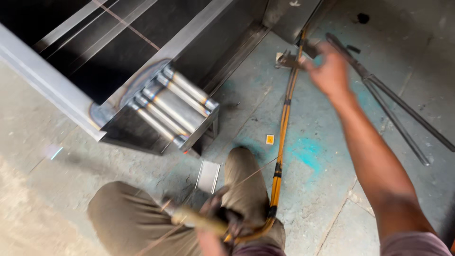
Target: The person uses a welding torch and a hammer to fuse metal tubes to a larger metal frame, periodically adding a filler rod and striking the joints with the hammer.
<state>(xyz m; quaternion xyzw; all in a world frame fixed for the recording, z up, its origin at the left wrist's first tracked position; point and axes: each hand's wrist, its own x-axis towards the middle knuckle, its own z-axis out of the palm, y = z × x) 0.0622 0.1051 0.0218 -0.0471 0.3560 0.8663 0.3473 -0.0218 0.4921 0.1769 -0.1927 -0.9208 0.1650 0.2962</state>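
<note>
Right hand (pixel 329 71) open, blurry, reaching toward clamp (pixel 286 60) on floor, just left of it; left hand (pixel 215 223) gripping torch handle (pixel 199 220), orange hose (pixel 283 123) running lengthwise up to clamp.

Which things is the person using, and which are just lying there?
Being used:
- left hand gripping the torch handle
- orange hose leading from it
- right hand stretched toward that hose

Just lying about:
- long metal rods
- small flat metal piece
- small orange tag
- steel frame, untouched

Lighting: bright, even daylight; soft shadows. Glare on steel tubes (pixel 173 106). Heavy motion blur on right hand (pixel 329 71); edges soft.
</note>
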